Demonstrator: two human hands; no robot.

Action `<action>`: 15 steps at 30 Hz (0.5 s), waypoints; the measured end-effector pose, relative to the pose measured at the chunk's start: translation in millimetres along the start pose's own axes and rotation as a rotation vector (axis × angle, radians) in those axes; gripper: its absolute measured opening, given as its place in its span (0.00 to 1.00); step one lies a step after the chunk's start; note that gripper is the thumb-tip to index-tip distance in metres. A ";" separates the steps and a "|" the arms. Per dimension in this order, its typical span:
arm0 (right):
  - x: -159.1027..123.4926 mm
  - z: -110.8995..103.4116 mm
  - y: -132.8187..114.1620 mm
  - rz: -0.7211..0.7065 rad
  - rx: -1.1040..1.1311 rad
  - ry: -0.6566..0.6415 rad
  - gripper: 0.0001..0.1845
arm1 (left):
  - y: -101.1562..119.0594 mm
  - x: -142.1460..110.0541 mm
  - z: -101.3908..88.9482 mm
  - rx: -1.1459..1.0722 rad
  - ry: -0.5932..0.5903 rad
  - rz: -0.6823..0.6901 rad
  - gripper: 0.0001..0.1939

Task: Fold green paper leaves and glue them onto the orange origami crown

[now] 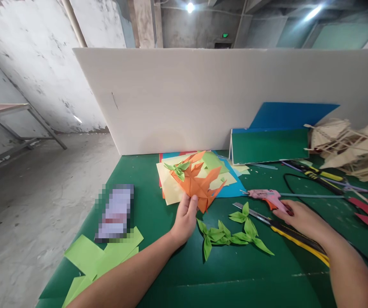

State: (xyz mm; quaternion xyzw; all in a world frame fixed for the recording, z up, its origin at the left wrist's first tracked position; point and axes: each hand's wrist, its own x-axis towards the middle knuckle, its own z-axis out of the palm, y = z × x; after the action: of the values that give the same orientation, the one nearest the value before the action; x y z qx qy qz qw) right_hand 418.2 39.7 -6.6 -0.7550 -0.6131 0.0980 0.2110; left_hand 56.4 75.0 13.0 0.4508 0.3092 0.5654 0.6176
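My left hand point(185, 216) is closed on the lower edge of an orange folded-paper piece point(199, 184) with several pointed tips. A small green paper leaf cluster point(180, 170) sits at its upper left corner. To the right, my right hand point(294, 216) has its fingers round the handle of a pink glue gun point(265, 195), whose nozzle points left toward the orange piece. Between my hands, several green folded-paper leaves point(217, 235) lie on the table. A utility knife point(260, 217) with its blade out lies just below the glue gun, partly hidden under my right forearm.
Coloured paper sheets point(167, 184) are stacked behind the orange piece. A blurred phone point(116, 211) and green paper squares point(86, 256) lie at left. A white board point(171, 98) stands along the back. Pliers point(328, 182), a black cable and a stick model point(357, 145) occupy the right.
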 end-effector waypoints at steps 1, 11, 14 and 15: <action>0.9 0.9 3.6 -0.030 -0.003 0.016 0.21 | -0.5 -0.9 -1.0 0.047 0.021 0.033 0.16; 5.2 -0.3 2.7 -0.038 -0.044 0.062 0.13 | 2.8 -22.2 2.5 0.341 0.001 0.319 0.15; 3.4 -2.2 -0.5 -0.018 -0.058 0.061 0.13 | 3.6 -21.2 8.0 0.234 0.000 0.198 0.16; 2.8 -3.1 -1.8 -0.009 -0.062 0.062 0.14 | 3.9 -18.7 9.4 0.169 0.004 0.138 0.16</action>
State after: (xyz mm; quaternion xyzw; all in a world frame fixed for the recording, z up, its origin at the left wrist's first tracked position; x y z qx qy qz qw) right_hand 418.5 42.0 -2.7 -0.7612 -0.6122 0.0545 0.2068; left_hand 59.9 54.6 17.9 0.5201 0.3252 0.5797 0.5364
